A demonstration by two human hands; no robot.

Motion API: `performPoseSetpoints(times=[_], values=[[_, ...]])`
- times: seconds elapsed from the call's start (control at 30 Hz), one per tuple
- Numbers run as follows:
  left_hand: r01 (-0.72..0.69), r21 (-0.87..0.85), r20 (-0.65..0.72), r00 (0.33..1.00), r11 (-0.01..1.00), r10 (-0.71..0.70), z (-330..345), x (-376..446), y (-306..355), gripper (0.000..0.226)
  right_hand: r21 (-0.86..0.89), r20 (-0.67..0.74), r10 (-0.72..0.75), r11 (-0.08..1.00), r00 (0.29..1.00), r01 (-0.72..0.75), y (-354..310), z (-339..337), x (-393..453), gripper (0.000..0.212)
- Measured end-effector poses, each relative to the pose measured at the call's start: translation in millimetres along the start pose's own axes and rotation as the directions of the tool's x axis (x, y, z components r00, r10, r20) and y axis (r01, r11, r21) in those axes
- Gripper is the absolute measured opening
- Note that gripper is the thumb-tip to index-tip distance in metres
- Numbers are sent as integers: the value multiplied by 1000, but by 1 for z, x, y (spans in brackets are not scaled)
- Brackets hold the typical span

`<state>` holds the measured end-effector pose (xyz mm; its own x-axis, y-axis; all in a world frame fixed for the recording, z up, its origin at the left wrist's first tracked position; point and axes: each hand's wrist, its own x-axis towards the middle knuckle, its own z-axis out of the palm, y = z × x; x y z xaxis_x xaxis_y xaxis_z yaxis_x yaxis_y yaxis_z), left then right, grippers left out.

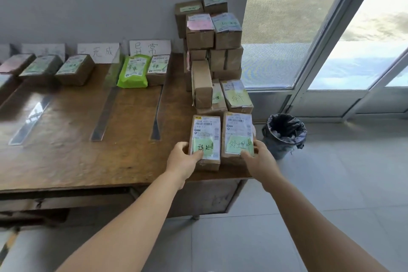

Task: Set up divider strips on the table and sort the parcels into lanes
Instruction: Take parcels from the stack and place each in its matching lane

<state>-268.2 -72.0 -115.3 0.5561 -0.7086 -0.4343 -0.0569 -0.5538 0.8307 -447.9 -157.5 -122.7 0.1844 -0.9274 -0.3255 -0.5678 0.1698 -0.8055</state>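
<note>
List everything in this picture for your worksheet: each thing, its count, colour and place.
Table: one, brown wood, left.
Divider strips: three seen, clear, upright on table.
Lane signs: at least three, white, against wall.
Sorted boxes: several, brown, far lanes.
Green pouch: one, right lane.
Unsorted stack: many brown boxes, table's right end.
Bin: one, black-lined, floor.
Left hand: grips left parcel.
Right hand: grips right parcel.

1. On the brown wooden table (92, 161): three clear plastic divider strips (105, 115) side by side.
2. Behind the strips: small labelled cardboard parcels (75, 69).
3. At the table's right end: stacked cardboard boxes (213, 37).
4. Right of the table, on the floor: black-lined round bin (284, 134).
</note>
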Motion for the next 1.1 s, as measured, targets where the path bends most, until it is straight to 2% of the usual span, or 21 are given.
performPoseSetpoints(times=[0.17,0.23,0.37,0.5,0.73,0.83,1.1], values=[[-109,-164,-69,993,980,99,-6,-17,7,48,94,-83,-125,987,989,132,-16,-19,-12,50],[-154,-222,-94,986,963,136,-11,-25,14,43,130,-102,-191,970,976,203,-25,-25,-17,44],[-258,-298,-167,962,919,215,-32,-37,28,39,221,-109,-311,919,944,328,-50,-27,-24,44],[-359,-322,-268,922,876,279,-63,-43,36,29,325,-74,-351,876,933,355,-79,-13,-29,44],[-453,-328,-389,864,829,319,-137,-52,32,18,347,20,-459,836,888,424,-134,38,-40,36],[-474,-315,-426,845,822,324,-178,-57,21,21,327,36,-508,820,861,470,-159,70,-55,35],[-509,-329,-508,806,795,306,-306,-72,-13,21,353,95,-529,810,843,468,-225,174,-102,42]])
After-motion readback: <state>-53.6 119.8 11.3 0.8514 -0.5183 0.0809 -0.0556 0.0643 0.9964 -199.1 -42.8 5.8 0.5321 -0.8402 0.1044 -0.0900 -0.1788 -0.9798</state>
